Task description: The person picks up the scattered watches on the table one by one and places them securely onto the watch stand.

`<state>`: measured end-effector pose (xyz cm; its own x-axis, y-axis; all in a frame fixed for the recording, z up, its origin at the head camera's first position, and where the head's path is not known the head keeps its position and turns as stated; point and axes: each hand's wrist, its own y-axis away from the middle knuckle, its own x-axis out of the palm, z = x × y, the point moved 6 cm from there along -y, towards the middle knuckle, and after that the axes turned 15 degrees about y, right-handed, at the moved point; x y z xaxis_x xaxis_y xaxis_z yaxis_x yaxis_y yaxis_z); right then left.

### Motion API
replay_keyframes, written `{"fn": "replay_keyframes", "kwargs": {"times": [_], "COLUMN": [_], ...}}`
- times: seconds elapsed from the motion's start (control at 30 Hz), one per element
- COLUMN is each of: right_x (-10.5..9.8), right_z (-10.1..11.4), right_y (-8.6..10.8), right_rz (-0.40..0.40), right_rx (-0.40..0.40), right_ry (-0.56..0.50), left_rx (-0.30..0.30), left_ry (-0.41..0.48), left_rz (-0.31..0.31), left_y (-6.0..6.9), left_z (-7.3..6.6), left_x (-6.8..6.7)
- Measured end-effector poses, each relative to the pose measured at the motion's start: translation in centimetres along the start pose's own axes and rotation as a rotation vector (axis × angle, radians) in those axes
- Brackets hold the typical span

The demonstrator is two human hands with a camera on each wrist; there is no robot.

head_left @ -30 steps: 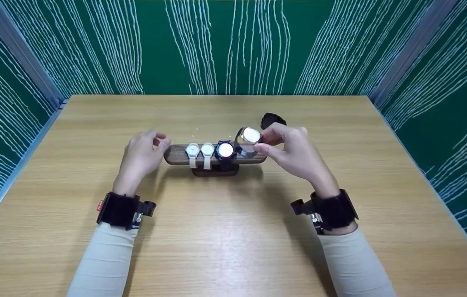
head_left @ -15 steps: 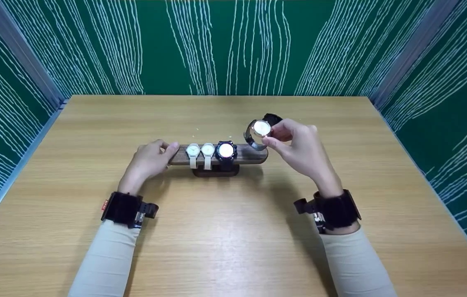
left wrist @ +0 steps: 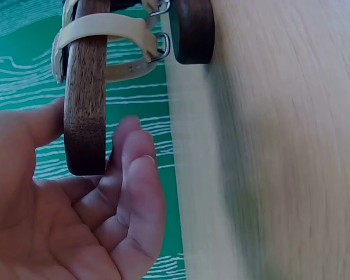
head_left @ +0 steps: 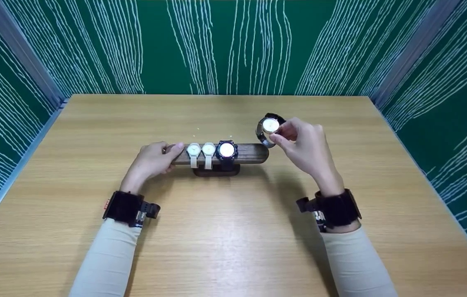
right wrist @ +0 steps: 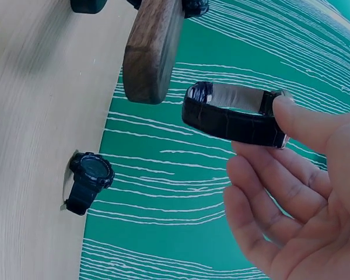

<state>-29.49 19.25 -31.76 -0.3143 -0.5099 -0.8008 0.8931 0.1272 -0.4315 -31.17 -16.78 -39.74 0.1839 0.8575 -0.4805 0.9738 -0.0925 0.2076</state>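
My left hand (head_left: 150, 159) holds the left end of a dark wooden watch stand (head_left: 254, 153). In the left wrist view its thumb lies on one side of the bar (left wrist: 86, 122) and its fingers on the other. Two watches with pale straps (head_left: 193, 150) and a dark watch (head_left: 227, 151) sit on the bar. Just beyond the bar's right end, my right hand (head_left: 307, 144) pinches a round-faced wristwatch (head_left: 271, 125) by its case. Its black strap (right wrist: 233, 122) is buckled into a loop, clear of the bar.
A chunky black watch (right wrist: 92, 175) lies on the wooden table (head_left: 225, 231) behind the held one, partly hidden in the head view. Green walls with white wavy lines (head_left: 250, 49) enclose the table's back and sides.
The right hand has carried the wristwatch off the bar, to the right and away from me. The left hand has moved right and taken hold of the watch stand's left end.
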Motion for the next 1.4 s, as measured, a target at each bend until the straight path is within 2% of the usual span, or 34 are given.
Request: {"fn": "replay_keyframes", "kwargs": {"times": [0.33,1.03,1.4], "right_x": [0.5,2.5,4.0], "right_z": [-0.9,-1.5,-1.8], "right_y": [0.0,0.0,0.3], "right_rz": [0.01,0.07,0.096], "right_rx": [0.038,0.066,0.051], "right_ry": [0.051,0.109,0.111], "left_rx": [0.004,-0.09,-0.145], "left_ry": [0.114,0.178,0.191], "left_rz": [0.014,0.0,0.003], "left_y": [-0.3,-0.2,-0.2], "left_z": [0.3,0.6,0.6], "left_x": [0.2,0.4,0.4]}}
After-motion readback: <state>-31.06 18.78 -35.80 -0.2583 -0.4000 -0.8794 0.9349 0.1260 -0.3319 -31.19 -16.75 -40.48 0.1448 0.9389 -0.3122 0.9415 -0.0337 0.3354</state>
